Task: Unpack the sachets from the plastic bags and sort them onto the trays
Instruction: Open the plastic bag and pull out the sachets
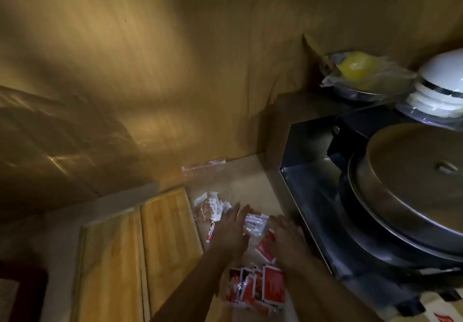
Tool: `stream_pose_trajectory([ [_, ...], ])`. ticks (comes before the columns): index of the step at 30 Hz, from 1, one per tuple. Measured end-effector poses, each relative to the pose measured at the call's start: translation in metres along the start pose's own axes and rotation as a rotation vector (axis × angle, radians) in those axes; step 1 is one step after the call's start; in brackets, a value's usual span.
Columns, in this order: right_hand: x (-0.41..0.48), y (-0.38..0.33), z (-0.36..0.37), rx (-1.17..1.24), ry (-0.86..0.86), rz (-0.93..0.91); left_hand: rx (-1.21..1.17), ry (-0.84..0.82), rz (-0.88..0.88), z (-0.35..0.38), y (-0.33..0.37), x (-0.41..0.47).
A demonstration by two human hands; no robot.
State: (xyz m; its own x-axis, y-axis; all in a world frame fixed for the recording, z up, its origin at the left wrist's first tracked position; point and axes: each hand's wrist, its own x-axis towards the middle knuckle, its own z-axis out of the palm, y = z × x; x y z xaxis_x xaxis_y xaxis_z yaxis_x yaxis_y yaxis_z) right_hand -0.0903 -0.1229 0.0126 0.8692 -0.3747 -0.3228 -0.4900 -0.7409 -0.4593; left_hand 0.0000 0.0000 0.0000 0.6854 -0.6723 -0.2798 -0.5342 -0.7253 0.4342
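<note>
Both hands reach over a clear plastic bag [253, 224] of sachets on the counter. My left hand [231, 231] lies flat with fingers stretched on the bag's left side. My right hand [288, 236] rests on its right side, fingers curled over the plastic and a red sachet [265, 247]. Brown and white sachets [209, 207] lie in plastic just beyond the left hand. A pile of red sachets [258, 286] sits between my forearms. Two wooden trays [170, 224] [110, 266] lie side by side to the left, bare. The picture is dim and blurred.
A black appliance with a round metal lid [413, 181] crowds the right side. Behind it stand a wrapped bowl with something yellow [358, 71] and stacked white bowls [441, 88]. A wooden wall [175, 71] closes the back. An empty zip bag [203, 165] lies by the wall.
</note>
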Motion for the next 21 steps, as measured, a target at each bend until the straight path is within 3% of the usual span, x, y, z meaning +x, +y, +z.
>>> stream_pose_trajectory([
  [4,0.008,0.003,0.007,0.024,-0.107,0.071,0.010,-0.050,-0.113,0.009,-0.002,0.011],
  [7,0.017,0.007,0.015,0.000,-0.081,0.089,-0.074,0.077,-0.197,0.016,-0.001,0.017],
  [10,0.024,0.009,0.021,-0.165,-0.014,0.073,-0.303,0.182,-0.310,0.010,0.001,0.021],
  [14,0.026,0.009,0.028,-0.192,-0.013,0.050,-0.225,0.134,-0.193,0.003,-0.002,0.016],
  [18,0.023,0.008,0.015,-0.154,-0.007,0.006,-0.458,0.144,-0.231,0.002,-0.005,0.005],
  [21,0.015,0.002,-0.005,-0.072,-0.054,-0.094,-0.615,0.100,-0.138,-0.006,-0.008,-0.010],
])
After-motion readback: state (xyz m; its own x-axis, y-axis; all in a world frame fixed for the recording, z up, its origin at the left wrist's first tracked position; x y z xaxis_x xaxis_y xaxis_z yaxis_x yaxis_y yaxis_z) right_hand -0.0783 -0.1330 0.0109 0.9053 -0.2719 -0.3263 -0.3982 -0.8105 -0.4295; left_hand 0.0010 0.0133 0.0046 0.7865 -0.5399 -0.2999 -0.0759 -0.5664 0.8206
